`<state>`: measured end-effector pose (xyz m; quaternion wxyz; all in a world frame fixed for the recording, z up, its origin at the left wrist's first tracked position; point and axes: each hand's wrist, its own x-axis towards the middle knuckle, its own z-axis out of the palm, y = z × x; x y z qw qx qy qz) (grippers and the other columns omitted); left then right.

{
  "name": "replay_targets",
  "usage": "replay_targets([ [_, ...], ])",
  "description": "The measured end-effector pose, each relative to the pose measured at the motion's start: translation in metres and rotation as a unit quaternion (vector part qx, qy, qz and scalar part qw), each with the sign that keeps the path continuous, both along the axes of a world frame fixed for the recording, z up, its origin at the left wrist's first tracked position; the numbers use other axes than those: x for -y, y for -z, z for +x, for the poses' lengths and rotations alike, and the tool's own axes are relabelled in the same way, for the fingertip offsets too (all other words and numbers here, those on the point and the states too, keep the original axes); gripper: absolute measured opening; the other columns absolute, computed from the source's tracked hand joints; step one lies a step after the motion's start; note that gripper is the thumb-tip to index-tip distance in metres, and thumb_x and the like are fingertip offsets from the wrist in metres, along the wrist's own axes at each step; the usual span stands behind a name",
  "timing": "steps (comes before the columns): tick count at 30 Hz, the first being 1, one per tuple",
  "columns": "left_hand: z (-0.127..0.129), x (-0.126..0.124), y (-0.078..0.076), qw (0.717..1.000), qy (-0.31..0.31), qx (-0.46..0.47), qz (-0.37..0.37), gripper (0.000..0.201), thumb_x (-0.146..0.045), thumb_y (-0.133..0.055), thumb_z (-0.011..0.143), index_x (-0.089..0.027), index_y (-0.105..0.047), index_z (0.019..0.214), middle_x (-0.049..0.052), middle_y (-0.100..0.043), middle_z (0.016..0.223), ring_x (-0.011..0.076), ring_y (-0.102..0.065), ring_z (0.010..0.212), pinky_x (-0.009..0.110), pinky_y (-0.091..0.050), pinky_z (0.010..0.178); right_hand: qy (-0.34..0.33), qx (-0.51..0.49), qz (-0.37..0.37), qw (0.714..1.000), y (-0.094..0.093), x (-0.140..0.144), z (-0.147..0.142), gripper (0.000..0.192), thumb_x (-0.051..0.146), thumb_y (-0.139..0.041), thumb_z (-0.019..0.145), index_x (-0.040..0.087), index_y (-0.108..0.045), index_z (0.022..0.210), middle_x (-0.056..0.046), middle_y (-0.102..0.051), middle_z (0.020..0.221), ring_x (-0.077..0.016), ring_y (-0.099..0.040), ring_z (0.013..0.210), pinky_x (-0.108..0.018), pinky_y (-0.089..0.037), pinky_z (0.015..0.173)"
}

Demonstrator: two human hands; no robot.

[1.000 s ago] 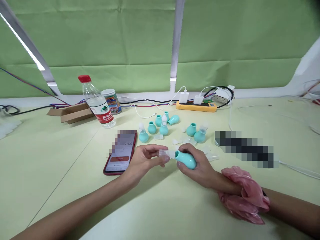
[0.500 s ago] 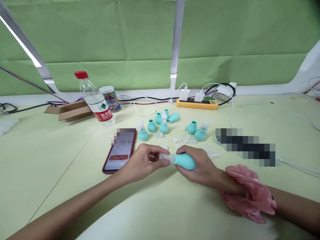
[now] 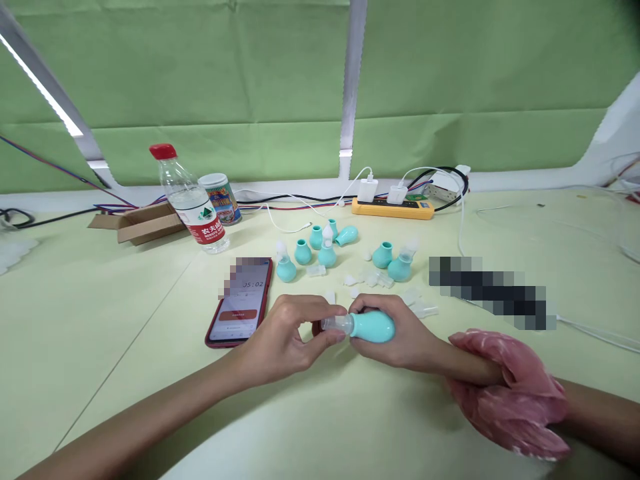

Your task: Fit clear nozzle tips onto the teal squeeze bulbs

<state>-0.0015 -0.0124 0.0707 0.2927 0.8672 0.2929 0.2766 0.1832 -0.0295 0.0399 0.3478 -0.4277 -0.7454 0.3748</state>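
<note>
Lying sideways in my right hand (image 3: 413,337) is a teal squeeze bulb (image 3: 375,327), its neck pointing left, with fingers and thumb closed round it. My left hand (image 3: 287,337) pinches a clear plastic tube (image 3: 335,324) between thumb and fingers. The tube's right end meets the neck of the bulb. Beyond my hands stand more teal bulbs, some with an open neck (image 3: 303,252), others topped with a clear nozzle (image 3: 327,248). Loose clear plastic pieces (image 3: 383,279) are scattered among them, and a short clear tube (image 3: 316,271) lies near the bulbs on the left.
A phone (image 3: 240,307) lies left of my hands. Behind it are a water bottle (image 3: 200,210), a can (image 3: 223,200) and an open cardboard box (image 3: 150,223). A yellow power strip (image 3: 393,209) with cables lies at the back. A pixelated dark object (image 3: 493,293) is at right.
Both hands have shifted slightly, with the tube and bulb still end to end. My left fingers now cover more of the tube near the bulb's neck. The things on the table look unmoved.
</note>
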Motion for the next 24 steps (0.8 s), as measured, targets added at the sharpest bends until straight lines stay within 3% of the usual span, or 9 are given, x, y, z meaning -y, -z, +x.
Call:
replay_targets([
  [6,0.000,0.002,-0.002,0.999,0.042,-0.009,0.022,0.024,-0.022,-0.049,0.079,-0.017,-0.063,0.098,0.004,-0.058,0.062,0.0126,-0.049,0.055,0.023,-0.037,0.049,-0.072,-0.033,-0.140,0.987,-0.003,-0.004,0.002,0.015,0.014,-0.057,0.057,0.018,-0.051,0.070,0.004,-0.043,0.059,-0.0076,-0.039,0.052,-0.018,-0.033,0.045],
  [14,0.001,0.003,0.003,0.996,0.047,-0.038,0.059,0.026,-0.024,-0.046,0.081,-0.013,-0.062,0.098,0.006,-0.058,0.064,0.0135,-0.051,0.057,0.024,-0.038,0.052,-0.065,-0.084,-0.157,0.982,-0.003,-0.002,0.000,0.017,0.020,-0.064,0.059,0.017,-0.049,0.067,0.005,-0.043,0.058,-0.0067,-0.039,0.051,-0.017,-0.032,0.044],
  [19,-0.006,-0.005,-0.005,0.998,0.057,-0.020,-0.020,0.026,-0.023,-0.056,0.074,-0.017,-0.063,0.098,0.004,-0.063,0.071,0.0133,-0.055,0.061,0.024,-0.043,0.058,-0.058,-0.145,-0.226,0.962,0.004,0.006,-0.005,0.025,0.039,-0.057,0.069,0.016,-0.048,0.072,0.005,-0.042,0.053,-0.0041,-0.034,0.042,-0.016,-0.027,0.036],
  [22,-0.013,-0.016,-0.009,0.986,0.120,-0.014,-0.111,0.036,-0.030,-0.061,0.069,-0.016,-0.060,0.102,0.005,-0.064,0.078,0.0149,-0.057,0.067,0.025,-0.047,0.063,-0.035,-0.117,-0.175,0.977,0.010,0.019,-0.010,0.024,0.039,-0.059,0.067,0.018,-0.048,0.072,0.004,-0.044,0.057,-0.0059,-0.038,0.046,-0.017,-0.033,0.042],
  [24,-0.015,-0.023,-0.006,0.985,0.120,0.005,-0.123,0.031,-0.032,-0.050,0.078,-0.016,-0.058,0.104,0.008,-0.064,0.089,0.0170,-0.058,0.080,0.027,-0.047,0.070,-0.030,-0.073,-0.123,0.989,0.013,0.027,-0.011,0.021,0.037,-0.060,0.067,0.019,-0.050,0.072,0.003,-0.047,0.062,-0.0082,-0.042,0.055,-0.019,-0.039,0.050],
])
